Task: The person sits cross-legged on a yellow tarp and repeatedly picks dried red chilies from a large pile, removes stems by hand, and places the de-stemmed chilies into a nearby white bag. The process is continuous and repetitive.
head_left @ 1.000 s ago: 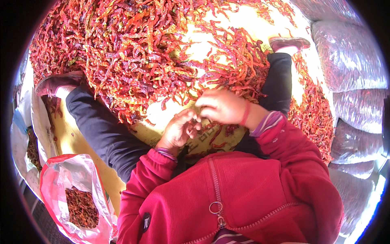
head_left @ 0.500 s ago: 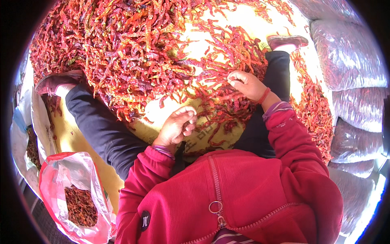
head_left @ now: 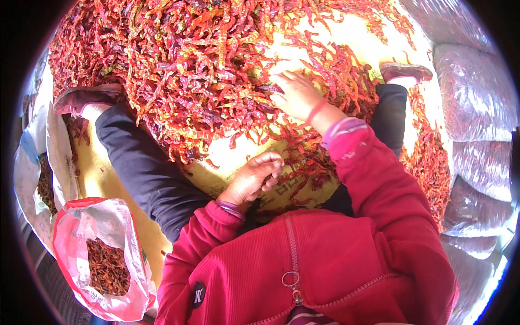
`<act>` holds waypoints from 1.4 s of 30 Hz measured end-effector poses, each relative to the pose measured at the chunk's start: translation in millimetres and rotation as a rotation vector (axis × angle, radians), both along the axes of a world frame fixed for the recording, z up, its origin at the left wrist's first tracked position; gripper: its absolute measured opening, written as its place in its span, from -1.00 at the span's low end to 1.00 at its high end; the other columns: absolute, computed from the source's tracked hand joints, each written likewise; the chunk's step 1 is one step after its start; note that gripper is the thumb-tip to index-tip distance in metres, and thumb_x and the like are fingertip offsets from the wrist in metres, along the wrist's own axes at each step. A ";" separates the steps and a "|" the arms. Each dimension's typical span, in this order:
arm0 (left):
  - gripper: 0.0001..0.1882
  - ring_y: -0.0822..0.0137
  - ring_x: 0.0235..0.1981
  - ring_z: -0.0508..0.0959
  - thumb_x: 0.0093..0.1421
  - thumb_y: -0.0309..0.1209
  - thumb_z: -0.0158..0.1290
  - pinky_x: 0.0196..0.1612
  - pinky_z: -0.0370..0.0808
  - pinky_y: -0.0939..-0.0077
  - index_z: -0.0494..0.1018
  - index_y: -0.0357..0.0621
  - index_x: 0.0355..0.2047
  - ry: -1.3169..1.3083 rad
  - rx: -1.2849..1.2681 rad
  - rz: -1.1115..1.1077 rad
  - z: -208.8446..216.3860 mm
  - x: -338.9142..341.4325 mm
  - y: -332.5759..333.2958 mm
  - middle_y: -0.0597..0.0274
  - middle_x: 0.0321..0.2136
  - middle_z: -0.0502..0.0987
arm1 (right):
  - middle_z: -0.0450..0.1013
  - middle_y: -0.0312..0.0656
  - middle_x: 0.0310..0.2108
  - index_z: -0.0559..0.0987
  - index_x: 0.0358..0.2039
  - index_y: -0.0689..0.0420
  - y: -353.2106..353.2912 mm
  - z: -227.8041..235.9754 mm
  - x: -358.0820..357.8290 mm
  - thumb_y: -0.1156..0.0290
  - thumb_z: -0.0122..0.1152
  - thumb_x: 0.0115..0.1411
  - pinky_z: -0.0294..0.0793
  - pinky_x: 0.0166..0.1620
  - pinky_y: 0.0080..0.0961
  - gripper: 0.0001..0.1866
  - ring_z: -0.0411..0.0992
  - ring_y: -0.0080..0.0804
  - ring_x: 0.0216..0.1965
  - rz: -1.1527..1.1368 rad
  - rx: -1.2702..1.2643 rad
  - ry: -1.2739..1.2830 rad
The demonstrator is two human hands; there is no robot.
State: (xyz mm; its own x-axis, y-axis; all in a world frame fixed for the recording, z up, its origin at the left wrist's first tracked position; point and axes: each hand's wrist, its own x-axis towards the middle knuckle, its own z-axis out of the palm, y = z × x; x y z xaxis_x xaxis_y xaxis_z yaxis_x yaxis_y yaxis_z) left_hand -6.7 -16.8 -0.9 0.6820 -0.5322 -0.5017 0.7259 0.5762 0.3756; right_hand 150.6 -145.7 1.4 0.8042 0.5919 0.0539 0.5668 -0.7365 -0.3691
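Observation:
A large heap of dried red chilli peppers spreads in front of me on yellow sheeting. My right hand reaches over the heap's near right part, thumb and forefinger apart beside a dark chilli. Bright sun washes out its fingertips, and no chilli shows clearly in its grip. Nearer my body, my left hand hangs above the sheeting with its fingers curled in. Whatever may lie inside those fingers is hidden. Between my legs, a smaller patch of chillies lies below my right forearm.
At lower left stands an open red-and-white sack with darker chillies inside. Another white sack is behind it. My legs stretch out on both sides of the heap. Filled clear plastic bags line the right side, next to more loose chillies.
My right hand has moved left and farther out over the heap, its fingers spreading apart. The left hand stays curled near the same spot. The whole view has shifted slightly.

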 end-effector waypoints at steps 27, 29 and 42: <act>-0.92 0.65 -0.75 0.17 0.06 -0.40 -0.13 -0.75 0.07 0.83 0.29 -0.12 -0.45 -0.083 0.119 -0.073 2.9 -0.2 1.4 0.46 -0.69 0.23 | 0.32 -0.15 -0.40 0.37 -0.49 0.15 -32.5 -6.4 -53.9 0.47 -0.05 -0.13 0.22 -0.20 -0.31 -0.88 0.27 -0.22 -0.28 0.167 -0.186 0.135; -0.92 0.65 -0.75 0.17 0.06 -0.40 -0.13 -0.75 0.07 0.83 0.28 -0.11 -0.45 -0.080 0.122 -0.078 3.0 -2.9 1.4 0.47 -0.69 0.22 | 0.32 -0.17 -0.44 0.37 -0.49 0.15 -56.8 -5.7 -59.4 0.50 -0.05 -0.14 0.22 -0.23 -0.31 -0.88 0.28 -0.23 -0.32 0.113 -0.233 0.225; -0.91 0.67 -0.77 0.12 0.07 -0.43 -0.18 -0.71 0.06 0.81 0.29 -0.16 -0.49 -0.233 0.116 -0.319 5.0 -12.7 -0.6 0.51 -0.74 0.18 | 0.32 -0.13 -0.48 0.39 -0.45 0.17 14.4 17.7 -43.6 0.41 -0.03 -0.07 0.26 -0.27 -0.38 -0.85 0.28 -0.21 -0.37 0.234 0.116 0.074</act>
State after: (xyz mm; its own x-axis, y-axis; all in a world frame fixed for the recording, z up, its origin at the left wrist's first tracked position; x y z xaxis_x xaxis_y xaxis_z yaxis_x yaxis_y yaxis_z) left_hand -19.4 -17.3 4.1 0.5940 -0.6845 -0.4227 0.7494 0.2799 0.6000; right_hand 107.0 -131.3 19.1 0.6507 0.7553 0.0780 0.6847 -0.5392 -0.4904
